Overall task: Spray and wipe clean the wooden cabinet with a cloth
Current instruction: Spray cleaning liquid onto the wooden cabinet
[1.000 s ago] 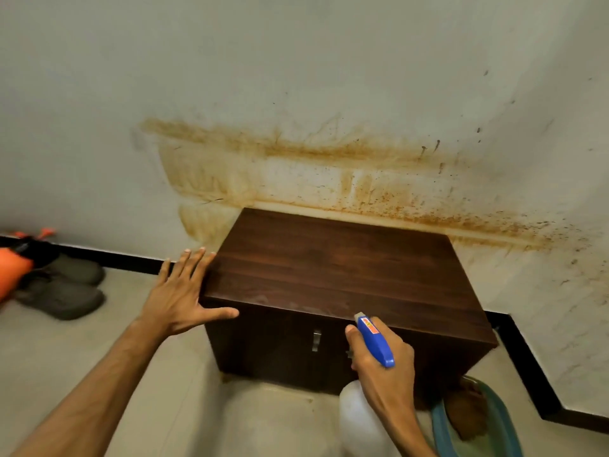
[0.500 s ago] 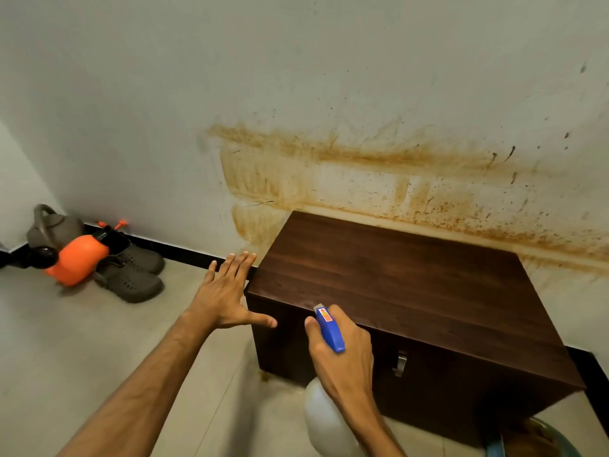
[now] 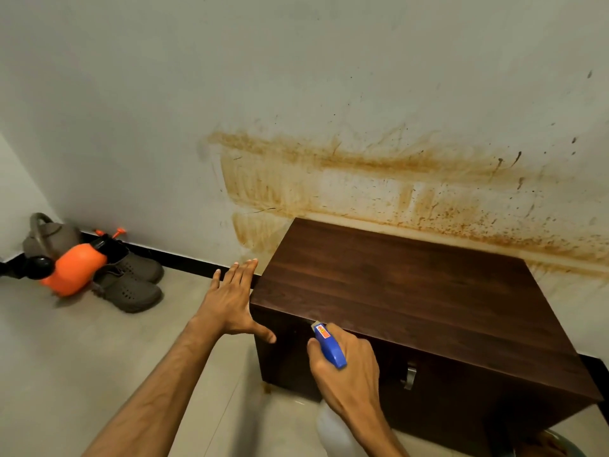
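Observation:
A dark brown wooden cabinet [image 3: 412, 291] stands against the stained wall, with a metal handle [image 3: 409, 377] on its front. My right hand [image 3: 349, 371] grips a spray bottle [image 3: 329, 344] with a blue trigger head and a white body, its nozzle aimed at the cabinet's front top edge. My left hand [image 3: 232, 303] is flat and open with fingers spread, resting against the cabinet's left side at the top corner. No cloth is clearly in view.
Grey clogs [image 3: 128, 285], an orange pump sprayer [image 3: 71, 268] and a grey kettle-like can [image 3: 46, 232] sit in the left corner. A teal basin rim [image 3: 557, 446] shows at the bottom right. Brown stains [image 3: 329, 179] streak the wall above the cabinet.
The view has swung left, so the cabinet sits further right. My left hand stayed at the cabinet's left top corner. My right hand with the bottle has moved toward the cabinet's front left.

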